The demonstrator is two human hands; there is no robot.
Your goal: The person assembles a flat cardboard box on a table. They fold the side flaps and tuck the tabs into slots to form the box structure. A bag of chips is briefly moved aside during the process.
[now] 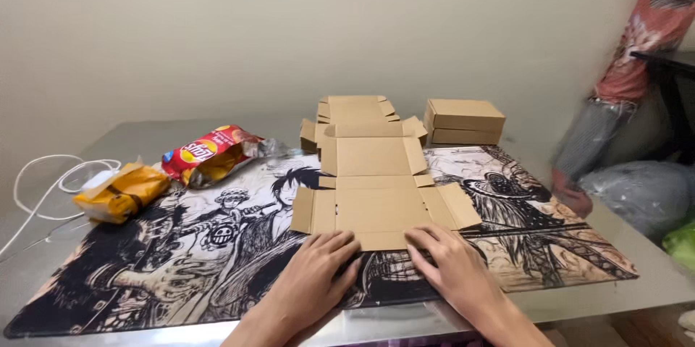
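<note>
Two bare hands rest at the near edge of a flat, unfolded cardboard box blank (376, 187) that lies on a printed desk mat (181, 260) with black-and-white comic drawings. The left hand (315, 271) lies open, fingers spread, its fingertips touching the blank's near edge. The right hand (449, 264) is also open and flat, fingers on the same edge; neither hand grips anything. Behind the blank lies a stack of more flat blanks (356, 109), and just right of it two folded boxes (463, 121). A red snack bag (210, 153) and a yellow bag (123, 191) lie at the left.
</note>
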